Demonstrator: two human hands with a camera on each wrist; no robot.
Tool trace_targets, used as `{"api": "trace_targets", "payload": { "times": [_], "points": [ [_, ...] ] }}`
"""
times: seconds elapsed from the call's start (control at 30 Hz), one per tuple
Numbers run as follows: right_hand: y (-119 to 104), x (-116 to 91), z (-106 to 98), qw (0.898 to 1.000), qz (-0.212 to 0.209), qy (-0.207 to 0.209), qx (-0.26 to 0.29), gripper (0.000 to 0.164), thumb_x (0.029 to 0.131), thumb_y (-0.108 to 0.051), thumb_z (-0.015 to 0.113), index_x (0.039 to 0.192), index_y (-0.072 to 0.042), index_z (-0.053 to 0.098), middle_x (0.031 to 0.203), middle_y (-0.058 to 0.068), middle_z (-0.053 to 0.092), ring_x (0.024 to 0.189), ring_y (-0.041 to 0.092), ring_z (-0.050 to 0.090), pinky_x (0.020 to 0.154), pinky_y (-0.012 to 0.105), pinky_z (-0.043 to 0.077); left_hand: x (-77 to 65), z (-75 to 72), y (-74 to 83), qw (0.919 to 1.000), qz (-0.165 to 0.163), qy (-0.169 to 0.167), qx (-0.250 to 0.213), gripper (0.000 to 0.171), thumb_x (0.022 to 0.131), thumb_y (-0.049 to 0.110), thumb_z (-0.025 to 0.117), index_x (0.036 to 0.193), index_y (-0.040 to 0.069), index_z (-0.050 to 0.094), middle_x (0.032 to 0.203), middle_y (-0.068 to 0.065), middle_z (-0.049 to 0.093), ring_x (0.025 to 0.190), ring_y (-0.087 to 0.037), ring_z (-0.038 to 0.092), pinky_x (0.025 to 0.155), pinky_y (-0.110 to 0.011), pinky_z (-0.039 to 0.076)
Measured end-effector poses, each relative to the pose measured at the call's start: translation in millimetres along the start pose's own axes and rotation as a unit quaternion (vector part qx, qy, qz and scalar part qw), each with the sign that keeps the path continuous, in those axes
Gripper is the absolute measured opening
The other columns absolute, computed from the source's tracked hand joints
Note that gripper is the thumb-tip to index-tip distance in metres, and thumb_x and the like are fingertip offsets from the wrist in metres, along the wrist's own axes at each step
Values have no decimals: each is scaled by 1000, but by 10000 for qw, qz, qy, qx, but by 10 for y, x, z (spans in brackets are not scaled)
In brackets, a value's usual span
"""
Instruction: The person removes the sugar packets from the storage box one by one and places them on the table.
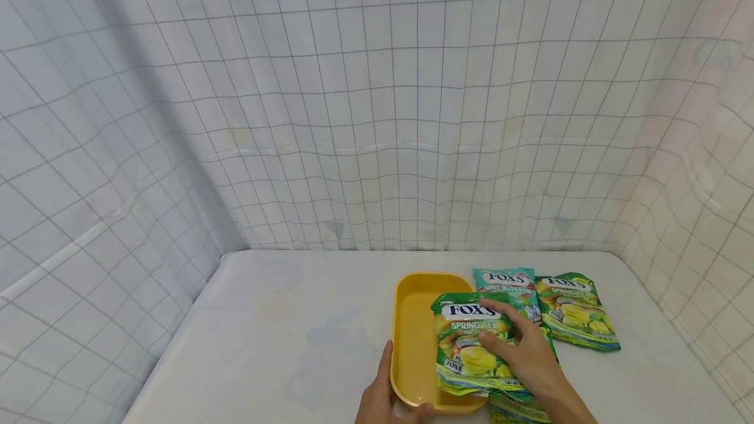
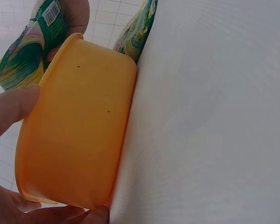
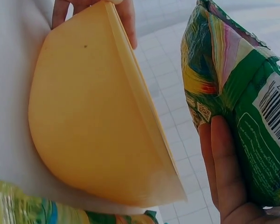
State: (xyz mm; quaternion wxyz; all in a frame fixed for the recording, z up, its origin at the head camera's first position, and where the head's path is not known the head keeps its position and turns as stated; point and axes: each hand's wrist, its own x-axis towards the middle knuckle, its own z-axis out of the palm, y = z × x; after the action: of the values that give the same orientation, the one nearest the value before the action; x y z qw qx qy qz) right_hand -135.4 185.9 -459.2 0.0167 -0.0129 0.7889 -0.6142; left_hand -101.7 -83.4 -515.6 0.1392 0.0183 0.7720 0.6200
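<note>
In the head view, a green and yellow bag of Fox's Spring Tea candy (image 1: 465, 345) overlaps the right side of a yellow plastic tub (image 1: 414, 339). My right hand (image 1: 530, 355) holds this bag, with the thumb and a finger over its printed front. Other fingers (image 3: 226, 163) support its barcoded back in the right wrist view. My left hand (image 1: 379, 401) grips the tub at its near left corner. From the left wrist, the thumb (image 2: 14, 109) lies at the rim and fingertips curl against the tub's end wall. The tub stands on the white surface.
To the tub's right lie a turquoise Fox's Mint Blossom bag (image 1: 506, 279) and another Spring Tea bag (image 1: 574, 313). A further green-yellow bag (image 1: 512, 411) shows partly under my right forearm. White grid-patterned sheeting (image 1: 377, 116) walls the back and sides of the white table (image 1: 283, 345).
</note>
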Motion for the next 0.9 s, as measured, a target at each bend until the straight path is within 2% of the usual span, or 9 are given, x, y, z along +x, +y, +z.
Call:
{"api": "trace_targets", "payload": {
  "times": [0.07, 0.3, 0.53, 0.57, 0.67, 0.73, 0.8, 0.87, 0.9],
  "points": [
    [3, -8, -51, 10000, 44, -12, -30, 54, 99, -30, 70, 149, -20, 53, 160, 15, 34, 144, 38, 32, 100, 50, 45, -5, 1, 3, 10000, -4, -1, 10, 117, 88, 50, 79, 161, -5, 7, 139, -16, 57, 103, -17, 68, 91, -38, 57],
    [29, -34, -221, 9997, 175, 62, -126, 58, 100, -33, 69, 152, -18, 48, 164, 17, 24, 150, 44, 19, 110, 65, 34, -14, 13, 7, 9999, 15, 67, 100, 118, 87, 51, 80, 161, -5, 8, 139, -15, 58, 102, -16, 68, 91, -38, 57],
    [79, -66, -350, 9994, 139, 164, -285, 58, 100, -31, 69, 152, -18, 48, 165, 18, 21, 151, 44, 16, 110, 63, 33, -21, 13, 10, 9999, -3, 88, 138, 118, 86, 51, 80, 162, -4, 8, 140, -15, 57, 102, -15, 68, 91, -39, 57],
    [85, -69, -369, 9992, 173, 168, -317, 58, 100, -32, 69, 153, -19, 48, 165, 18, 21, 150, 44, 17, 109, 58, 37, -21, 11, 9, 9999, 16, 75, 115, 118, 86, 50, 80, 162, -4, 8, 140, -16, 57, 102, -15, 68, 91, -40, 57],
    [106, -82, -418, 9988, 271, 166, -381, 61, 99, -33, 70, 154, -20, 46, 165, 19, 18, 150, 47, 14, 109, 59, 37, -18, 3, 10, 9999, 7, 43, 97, 117, 87, 50, 80, 162, -4, 7, 141, -17, 56, 103, -16, 68, 91, -40, 57],
    [124, -88, -453, 9984, 295, 146, -454, 62, 99, -33, 70, 155, -20, 45, 166, 19, 18, 150, 47, 14, 105, 55, 42, -14, -2, 10, 9999, -12, 45, 145, 117, 87, 52, 79, 162, -4, 8, 140, -17, 57, 104, -17, 68, 91, -41, 57],
    [142, -96, -482, 9980, 296, 142, -533, 62, 100, -33, 70, 155, -22, 44, 165, 18, 20, 147, 46, 23, 96, 49, 47, -10, -7, 10, 9998, -12, 46, 188, 117, 87, 52, 79, 162, -4, 8, 140, -17, 57, 105, -17, 68, 91, -41, 57],
    [162, -105, -517, 9979, 307, 155, -553, 62, 100, -32, 70, 155, -22, 44, 162, 17, 24, 129, 40, 44, 80, 38, 50, -9, -6, 7, 9997, -17, 58, 242, 118, 86, 53, 79, 162, -4, 9, 139, -17, 57, 105, -17, 68, 92, -41, 57],
    [170, -110, -534, 9976, 341, 172, -585, 62, 99, -33, 70, 155, -23, 45, 156, 17, 30, 116, 35, 49, 73, 35, 48, -9, -5, 6, 9996, -15, 63, 266, 118, 86, 53, 79, 162, -4, 9, 139, -16, 58, 105, -17, 67, 92, -41, 57]
  ]
}}
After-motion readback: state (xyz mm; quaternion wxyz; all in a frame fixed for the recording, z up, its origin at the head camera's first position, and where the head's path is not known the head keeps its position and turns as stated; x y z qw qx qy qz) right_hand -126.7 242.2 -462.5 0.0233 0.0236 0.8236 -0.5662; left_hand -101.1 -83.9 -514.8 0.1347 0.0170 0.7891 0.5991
